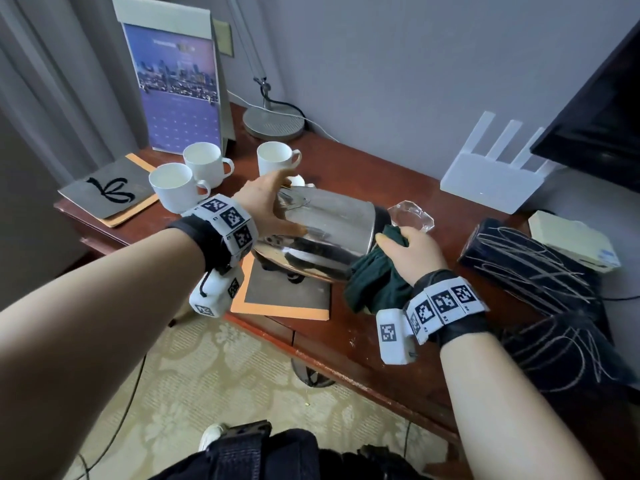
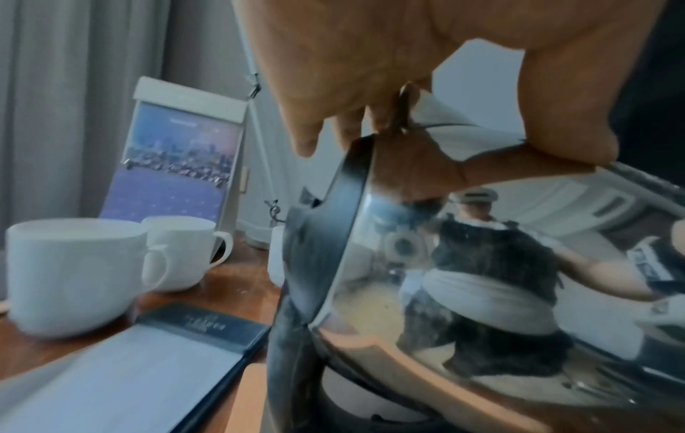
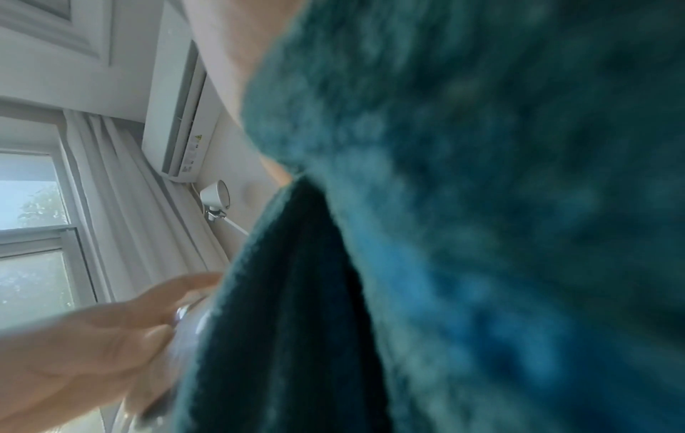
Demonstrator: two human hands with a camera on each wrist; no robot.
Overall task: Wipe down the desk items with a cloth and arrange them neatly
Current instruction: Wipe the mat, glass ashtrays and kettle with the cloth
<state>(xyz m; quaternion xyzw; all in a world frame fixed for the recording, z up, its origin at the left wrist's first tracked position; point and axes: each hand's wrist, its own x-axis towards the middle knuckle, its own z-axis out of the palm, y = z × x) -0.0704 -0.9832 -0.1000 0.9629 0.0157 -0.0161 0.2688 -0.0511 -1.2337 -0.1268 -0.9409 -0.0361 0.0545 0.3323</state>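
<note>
Tilted steel kettle (image 1: 325, 233), long axis leftward to rightward, left hand (image 1: 266, 206) gripping base end, right hand (image 1: 412, 252) clutching green cloth (image 1: 377, 282) at top end.

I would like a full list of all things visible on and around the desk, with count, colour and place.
kettle: 1, shiny steel, tilted on its side at desk centre
cloth: 1, dark green, against the kettle's right end
mugs: 3, white, rear left of desk
calendar: 1, purple and white, standing behind the mugs
notebooks: 2, grey with orange edge, one far left, one under the kettle
glass dish: 1, clear, right of the kettle
lamp base: 1, grey, rear of desk
router: 1, white, by the wall
dark box: 1, black with scribbled lines, right side
desk: 1, reddish brown
left hand: 1, steadies the kettle
right hand: 1, grip on the cloth
</note>
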